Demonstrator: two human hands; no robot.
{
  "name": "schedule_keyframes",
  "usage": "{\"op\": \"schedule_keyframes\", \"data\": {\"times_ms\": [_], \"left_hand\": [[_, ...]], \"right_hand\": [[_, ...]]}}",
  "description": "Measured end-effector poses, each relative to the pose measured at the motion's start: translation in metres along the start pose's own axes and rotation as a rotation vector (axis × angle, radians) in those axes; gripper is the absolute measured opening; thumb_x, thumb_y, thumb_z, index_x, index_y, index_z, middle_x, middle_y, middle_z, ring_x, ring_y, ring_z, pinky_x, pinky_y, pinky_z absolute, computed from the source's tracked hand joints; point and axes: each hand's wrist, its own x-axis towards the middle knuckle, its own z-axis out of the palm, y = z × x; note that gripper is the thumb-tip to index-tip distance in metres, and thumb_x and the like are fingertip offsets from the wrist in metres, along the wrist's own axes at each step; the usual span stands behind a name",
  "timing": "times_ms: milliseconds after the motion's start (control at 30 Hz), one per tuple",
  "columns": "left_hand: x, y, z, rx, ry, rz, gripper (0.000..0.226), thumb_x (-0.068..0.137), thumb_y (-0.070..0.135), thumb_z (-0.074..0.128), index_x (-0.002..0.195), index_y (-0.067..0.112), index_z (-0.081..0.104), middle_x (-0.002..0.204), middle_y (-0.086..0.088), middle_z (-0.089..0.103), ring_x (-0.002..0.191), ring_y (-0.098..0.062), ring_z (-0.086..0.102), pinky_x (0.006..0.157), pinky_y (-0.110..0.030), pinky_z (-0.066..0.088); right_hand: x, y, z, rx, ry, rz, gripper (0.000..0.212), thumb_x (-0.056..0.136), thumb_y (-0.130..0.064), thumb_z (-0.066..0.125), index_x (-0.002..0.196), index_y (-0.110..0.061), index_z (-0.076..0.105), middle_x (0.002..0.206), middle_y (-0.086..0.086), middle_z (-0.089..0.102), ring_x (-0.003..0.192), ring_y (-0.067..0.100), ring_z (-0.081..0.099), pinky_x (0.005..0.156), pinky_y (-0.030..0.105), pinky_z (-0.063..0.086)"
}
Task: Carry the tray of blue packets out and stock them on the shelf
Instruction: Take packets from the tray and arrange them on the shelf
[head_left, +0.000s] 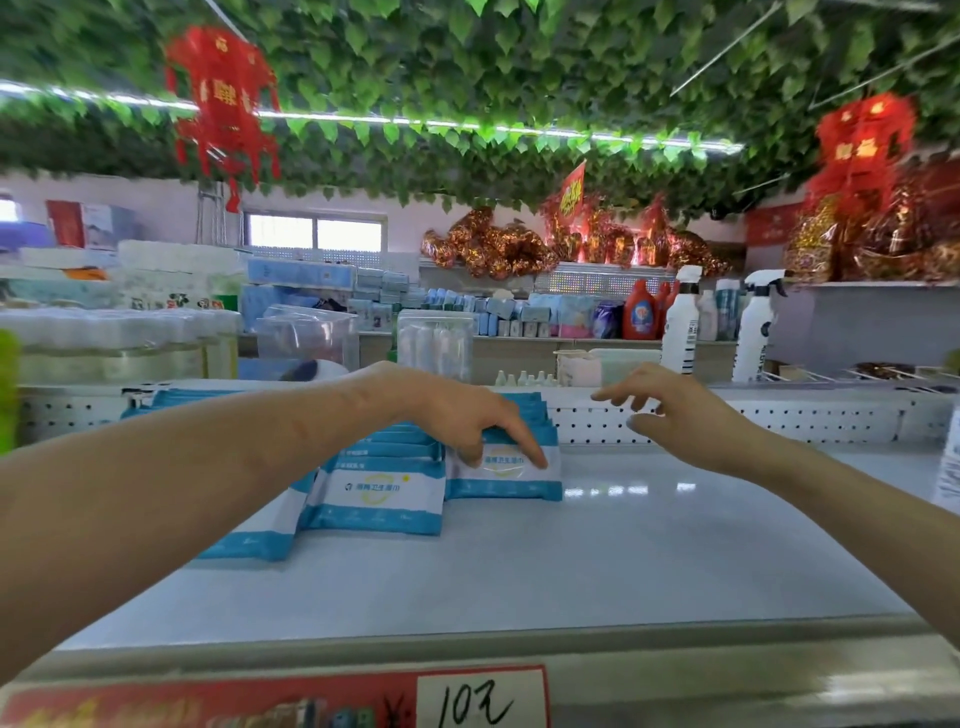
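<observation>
From the head view, we judge that we are in the stocking step. The blue packets (379, 493) stand on edge on the shelf (623, 545), and the tray is nowhere in view.

Our left hand (467, 415) reaches over the row farthest right. Its fingers are fairly straight and point down, laid on the face of that row's front packet (511, 480). We see no pinch, so it looks to us like a press to square the row, not a hold. Our right hand (680, 415) hovers just right of that row, apart from it, with fingers loosely spread and nothing in them.

The next move, as we judge it, calls for more packets to be fetched. A fresh row could then be set upright on the shelf under the right hand, flush with the row the left hand touches.

Counting, we find two hands and three rows showing a front face:
- one under the left fingers;
- one just left of it, below the wrist;
- a third further left, partly hidden by the left forearm.

Behind each face only top edges show, packed too tightly for us to count. More blue edges lie beyond the left forearm. Two white spray bottles (680, 332) stand beyond the right hand, and one price tag (480, 699) sits on the shelf's front lip, nearer us than both hands.
</observation>
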Motion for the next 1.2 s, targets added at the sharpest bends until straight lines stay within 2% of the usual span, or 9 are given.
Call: {"op": "schedule_keyframes", "data": {"times_ms": [100, 333, 500, 667, 800, 1000, 1067, 1133, 1200], "left_hand": [[0.002, -0.006, 0.003, 0.043, 0.058, -0.005, 0.070, 0.092, 0.009, 0.069, 0.145, 0.051, 0.050, 0.118, 0.004, 0.038, 0.116, -0.019, 0.038, 0.109, -0.042, 0.034], [-0.019, -0.021, 0.001, 0.073, 0.143, 0.012, 0.064, 0.098, 0.015, 0.066, 0.148, 0.050, 0.046, 0.145, 0.006, 0.030, 0.137, -0.020, 0.027, 0.119, -0.041, 0.022], [-0.080, -0.049, -0.003, -0.020, 0.248, -0.093, 0.056, 0.102, 0.019, 0.062, 0.150, 0.043, 0.046, 0.144, 0.011, 0.038, 0.125, -0.009, 0.041, 0.099, -0.014, 0.032], [-0.175, -0.082, 0.014, -0.026, 0.414, -0.265, 0.045, 0.102, 0.017, 0.060, 0.140, 0.039, 0.056, 0.124, 0.023, 0.051, 0.108, 0.005, 0.053, 0.096, -0.020, 0.041], [-0.267, -0.087, 0.045, -0.020, 0.521, -0.506, 0.042, 0.101, 0.010, 0.057, 0.133, 0.038, 0.062, 0.117, 0.029, 0.053, 0.099, 0.014, 0.056, 0.084, -0.011, 0.042], [-0.425, -0.067, 0.107, -0.024, 0.531, -0.825, 0.044, 0.097, 0.005, 0.061, 0.134, 0.028, 0.065, 0.118, 0.007, 0.061, 0.101, -0.013, 0.062, 0.086, -0.020, 0.047], [-0.473, -0.044, 0.128, -0.058, 0.537, -0.934, 0.045, 0.097, 0.004, 0.061, 0.132, 0.032, 0.065, 0.116, 0.012, 0.060, 0.101, -0.003, 0.060, 0.086, -0.020, 0.046], [-0.516, -0.016, 0.151, -0.129, 0.556, -1.058, 0.042, 0.100, 0.010, 0.061, 0.129, 0.040, 0.062, 0.115, 0.025, 0.057, 0.099, 0.009, 0.058, 0.081, -0.009, 0.044], [-0.553, 0.012, 0.179, -0.208, 0.598, -1.167, 0.038, 0.101, 0.018, 0.062, 0.128, 0.044, 0.062, 0.117, 0.025, 0.059, 0.099, 0.010, 0.060, 0.083, -0.013, 0.048]], "right_hand": [[0.004, -0.005, 0.005, -0.007, -0.002, -0.004, 0.047, 0.095, -0.004, 0.067, 0.125, -0.040, 0.069, 0.113, -0.014, 0.062, 0.099, 0.002, 0.059, 0.080, 0.016, 0.046], [0.018, -0.024, 0.011, -0.014, -0.009, -0.055, 0.046, 0.096, -0.009, 0.067, 0.125, -0.045, 0.067, 0.115, -0.018, 0.060, 0.099, 0.000, 0.058, 0.079, 0.018, 0.050], [0.040, -0.065, 0.029, -0.004, -0.050, -0.139, 0.046, 0.097, -0.007, 0.064, 0.127, -0.042, 0.066, 0.115, -0.016, 0.061, 0.100, 0.003, 0.057, 0.085, 0.026, 0.053], [0.077, -0.130, 0.067, 0.052, -0.127, -0.300, 0.046, 0.097, -0.010, 0.062, 0.128, -0.044, 0.064, 0.115, -0.017, 0.059, 0.101, 0.000, 0.057, 0.087, 0.026, 0.053], [0.104, -0.209, 0.106, 0.127, -0.225, -0.506, 0.044, 0.096, -0.008, 0.062, 0.130, -0.037, 0.064, 0.118, -0.011, 0.060, 0.103, 0.003, 0.057, 0.088, 0.024, 0.046], [0.122, -0.357, 0.173, 0.233, -0.319, -0.808, 0.046, 0.093, -0.009, 0.060, 0.133, -0.029, 0.065, 0.120, -0.008, 0.063, 0.103, 0.011, 0.058, 0.096, 0.037, 0.050], [0.115, -0.411, 0.194, 0.254, -0.345, -0.930, 0.046, 0.090, -0.008, 0.059, 0.132, -0.026, 0.065, 0.121, -0.005, 0.064, 0.103, 0.013, 0.058, 0.096, 0.041, 0.050], [0.101, -0.464, 0.213, 0.262, -0.383, -1.035, 0.045, 0.090, -0.014, 0.057, 0.131, -0.027, 0.064, 0.119, -0.004, 0.063, 0.104, 0.014, 0.057, 0.095, 0.043, 0.050], [0.082, -0.515, 0.232, 0.242, -0.412, -1.165, 0.044, 0.089, -0.017, 0.056, 0.130, -0.030, 0.064, 0.116, -0.005, 0.061, 0.104, 0.016, 0.057, 0.092, 0.045, 0.051]]}}
